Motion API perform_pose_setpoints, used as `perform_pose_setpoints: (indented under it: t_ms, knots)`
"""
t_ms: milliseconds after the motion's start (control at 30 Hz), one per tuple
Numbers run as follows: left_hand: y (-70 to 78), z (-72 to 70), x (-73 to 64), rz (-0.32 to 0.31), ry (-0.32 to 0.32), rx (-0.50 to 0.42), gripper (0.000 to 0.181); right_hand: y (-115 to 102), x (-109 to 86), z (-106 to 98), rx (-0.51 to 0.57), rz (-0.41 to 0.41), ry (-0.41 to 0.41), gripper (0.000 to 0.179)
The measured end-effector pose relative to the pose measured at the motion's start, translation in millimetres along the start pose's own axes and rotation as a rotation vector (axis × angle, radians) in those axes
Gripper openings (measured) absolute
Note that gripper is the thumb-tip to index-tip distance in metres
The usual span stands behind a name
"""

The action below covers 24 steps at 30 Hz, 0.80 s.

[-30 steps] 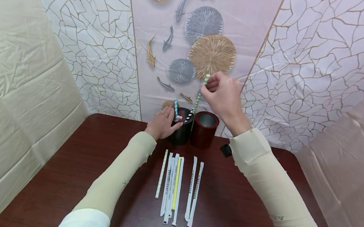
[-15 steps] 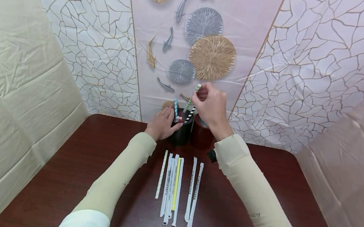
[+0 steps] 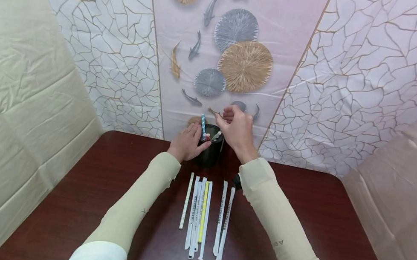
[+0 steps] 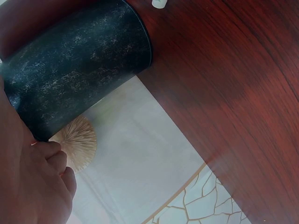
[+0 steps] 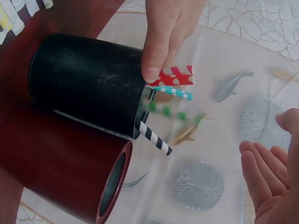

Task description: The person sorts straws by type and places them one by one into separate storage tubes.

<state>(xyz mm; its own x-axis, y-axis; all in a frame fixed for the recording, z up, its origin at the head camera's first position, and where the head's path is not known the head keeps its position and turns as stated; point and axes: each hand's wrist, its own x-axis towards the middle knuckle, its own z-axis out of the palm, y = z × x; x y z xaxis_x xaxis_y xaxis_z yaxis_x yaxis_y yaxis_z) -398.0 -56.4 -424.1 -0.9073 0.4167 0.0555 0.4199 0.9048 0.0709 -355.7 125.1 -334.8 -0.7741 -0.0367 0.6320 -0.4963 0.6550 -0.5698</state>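
Note:
My left hand [image 3: 187, 142] holds the black cylindrical cup [image 3: 208, 155] at its rim, thumb across the front and fingers on the left side. Out of the cup poke a blue polka-dot paper straw [image 5: 175, 92], red-and-white straws [image 5: 177, 77] and a black-and-white striped straw [image 5: 156, 138]. A blurred green striped straw [image 5: 168, 111] leans inside the same cup's mouth. Just above and to the right hovers my right hand [image 3: 238, 129], apart from the straws, its fingers loose and holding nothing in the right wrist view.
A dark red cup [image 5: 70, 168] stands against the black one, hidden by the right hand in the head view. Nearer on the table lie a pale dotted straw [image 3: 186, 200], a yellow straw [image 3: 203, 211] and several white-wrapped straws [image 3: 224, 226]. A patterned cloth [image 3: 124, 52] hangs behind.
The right hand has moved left and down with the green striped straw, then let it go into the black cup. The left hand stays on the cup.

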Motion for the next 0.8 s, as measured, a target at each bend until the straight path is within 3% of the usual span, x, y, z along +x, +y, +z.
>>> perform_pose_setpoints:
  t_ms: [433, 800]
  knots:
    - [0.0, -1.6, 0.2, 0.001, -0.009, -0.019, 0.088, -11.3, 4.8, -32.7, -0.107, -0.019, -0.066, 0.028]
    - [0.9, -0.9, -0.5, 0.014, -0.018, -0.018, 0.088, -19.3, 3.2, -61.8, -0.202, 0.022, -0.149, 0.028]
